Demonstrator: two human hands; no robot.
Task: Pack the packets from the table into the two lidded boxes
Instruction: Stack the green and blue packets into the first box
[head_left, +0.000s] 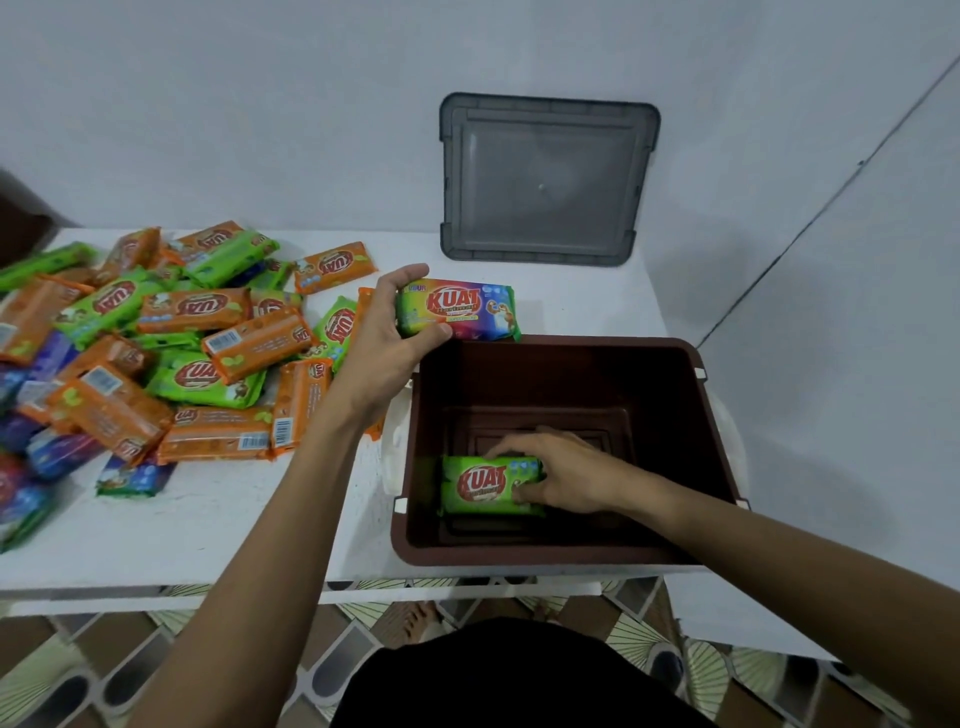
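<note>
Right hand (558, 475) grips green packet (488, 484) flat on brown box (561, 364) floor, long axis left-right. Left hand (387, 338) pinches rainbow packet (460, 310) above box's far rim, same axis.

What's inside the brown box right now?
One green packet at the bottom of the brown plastic box, gripped by the right hand. The hand hides the packet's right end.

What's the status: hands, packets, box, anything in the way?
Left hand grips rainbow packet by brown box far rim. Right hand holds green packet on box floor. Grey lid off, against wall; nothing blocking.
</note>
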